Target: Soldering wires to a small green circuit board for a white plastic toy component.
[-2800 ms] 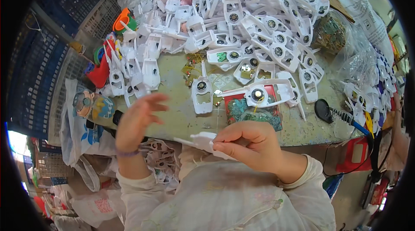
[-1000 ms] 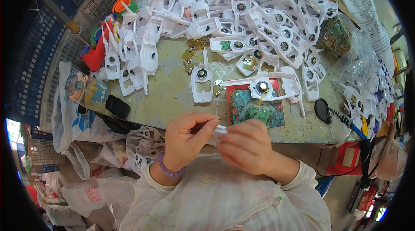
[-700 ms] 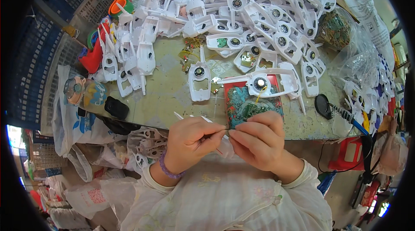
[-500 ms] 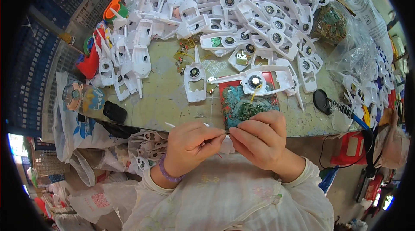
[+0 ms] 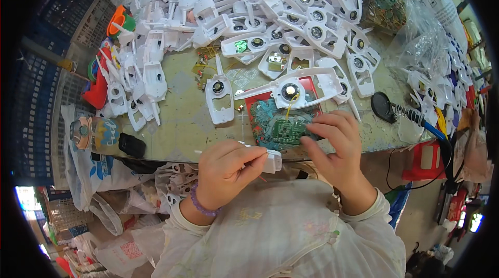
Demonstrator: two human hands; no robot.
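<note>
Both forearms rose from loose pale sleeves (image 5: 366,211), converging over the near edge of the tabletop (image 5: 179,135). Beaded purple bracelet (image 5: 196,201) on the left wrist. Left hand (image 5: 231,166): knuckles up, fingers curled, thumb and forefinger closed in a pinch on a white plastic piece (image 5: 274,162), its end jutting out to the right, just short of the tabletop edge. A short red wire (image 5: 262,178) showed beneath the grip. Right hand (image 5: 335,140): apart from the left, thumb and fingers spread wide, tips pointing left, nothing seen in the grasp. Fingertips lay just beside a green circuit board (image 5: 287,131); contact could not be told.

The board lay over a red tray (image 5: 250,113) of blue-green bits. From it yellow wires (image 5: 289,110) ran to a round speaker (image 5: 290,91) in a white casing (image 5: 327,83) lying across the tray's far side. A second casing (image 5: 211,105) lay left of the tray. To the right, a blue-handled tool (image 5: 433,131) sat in a coiled holder (image 5: 408,113). Farthest back, a heap of white casings (image 5: 304,15), many with speakers.
</note>
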